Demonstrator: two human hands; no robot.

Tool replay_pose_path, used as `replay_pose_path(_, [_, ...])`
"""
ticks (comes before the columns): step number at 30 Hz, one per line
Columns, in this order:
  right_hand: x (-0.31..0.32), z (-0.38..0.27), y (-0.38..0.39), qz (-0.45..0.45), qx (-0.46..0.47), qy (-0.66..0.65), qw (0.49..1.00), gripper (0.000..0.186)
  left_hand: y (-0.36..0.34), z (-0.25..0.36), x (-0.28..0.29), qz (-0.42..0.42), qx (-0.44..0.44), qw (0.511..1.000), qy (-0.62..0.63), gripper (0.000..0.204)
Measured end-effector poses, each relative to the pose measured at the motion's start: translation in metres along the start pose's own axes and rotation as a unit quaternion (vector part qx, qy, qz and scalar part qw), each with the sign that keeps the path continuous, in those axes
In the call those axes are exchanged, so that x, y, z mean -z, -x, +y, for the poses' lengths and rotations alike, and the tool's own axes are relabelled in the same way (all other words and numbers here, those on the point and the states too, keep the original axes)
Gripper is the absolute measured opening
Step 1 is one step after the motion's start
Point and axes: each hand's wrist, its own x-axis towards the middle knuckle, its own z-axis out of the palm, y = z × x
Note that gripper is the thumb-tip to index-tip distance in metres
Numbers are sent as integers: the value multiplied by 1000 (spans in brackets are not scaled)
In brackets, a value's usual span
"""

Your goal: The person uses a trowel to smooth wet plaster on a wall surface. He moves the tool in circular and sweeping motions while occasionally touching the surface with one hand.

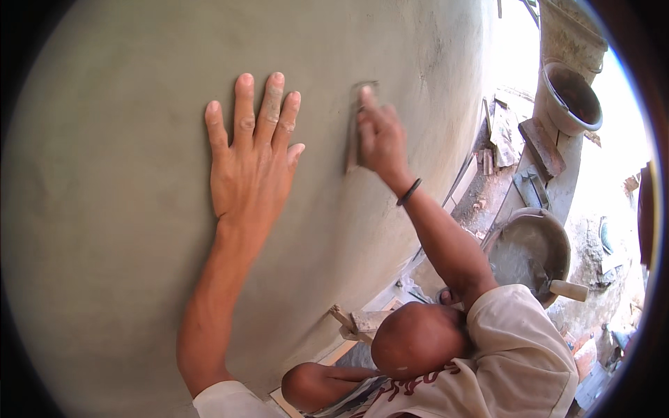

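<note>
My left hand point(252, 164) lies flat against a grey plastered wall point(125, 209), fingers spread and holding nothing. Grey smears mark some of its fingers. To its right, my right hand point(382, 136) grips a plastering trowel point(353, 143), with one finger stretched up along it. The trowel stands roughly upright against the wall, its blade seen nearly edge-on and blurred by motion. Much of its handle is hidden behind my fingers. A dark band circles my right wrist. The plaster around both hands looks mostly smooth, with rougher, darker marks toward the right.
At the right, a round basin point(563, 240) holds cloudy water, and a pale handle point(568, 290) juts over its rim. Beyond it lie a metal tool point(531, 188), a wooden block point(542, 148) and a bucket point(573, 97) on a plank. My bent knees point(418, 341) are close below.
</note>
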Motion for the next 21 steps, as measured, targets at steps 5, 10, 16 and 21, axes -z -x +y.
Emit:
replay_pose_path(5, [-15, 73, 2, 38, -151, -43, 987, 44, -15, 16, -10, -9, -49, 999, -9, 69])
replay_pose_path(10, [-2, 20, -43, 14, -17, 18, 1000, 44, -15, 41, -20, -50, -104, 993, -4, 70])
replay_pose_path(16, [10, 69, -76, 23, -85, 15, 996, 43, -1, 75, -27, -76, -174, 982, 7, 72])
replay_pose_path(21, [8, -7, -78, 17, 132, 6, 991, 39, 23, 78, -32, -107, -174, 979, 22, 74])
